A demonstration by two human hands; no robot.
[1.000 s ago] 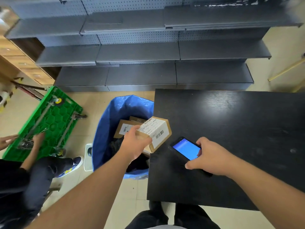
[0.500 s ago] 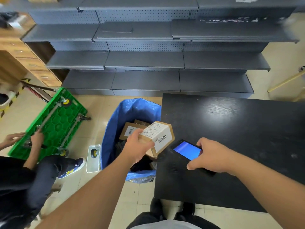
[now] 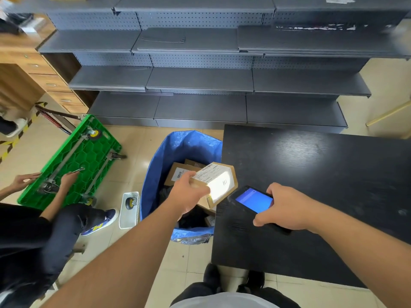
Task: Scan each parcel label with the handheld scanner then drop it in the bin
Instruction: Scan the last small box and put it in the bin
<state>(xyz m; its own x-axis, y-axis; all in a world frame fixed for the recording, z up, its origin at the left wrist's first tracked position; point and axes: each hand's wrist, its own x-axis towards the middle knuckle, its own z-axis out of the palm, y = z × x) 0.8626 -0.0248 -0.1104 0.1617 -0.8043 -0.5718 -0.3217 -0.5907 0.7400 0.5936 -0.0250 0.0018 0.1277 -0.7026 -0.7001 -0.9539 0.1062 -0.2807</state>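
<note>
Both hands are busy: the left hand [image 3: 189, 196] grips a labelled cardboard parcel [image 3: 219, 182] over the blue bin [image 3: 160, 165], while the right hand [image 3: 287, 207] clasps the handheld scanner [image 3: 251, 200] above the black table [image 3: 322, 174], its light washing the label.

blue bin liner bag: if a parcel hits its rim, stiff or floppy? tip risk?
Blue bag is probably floppy: its rim sags and wrinkles. Tipping looks unlikely, since parcels already weigh it down and it stands against the black table.

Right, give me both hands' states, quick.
Left hand: grips the brown cardboard parcel above the blue bin.
Right hand: grips the black handheld scanner.
</note>
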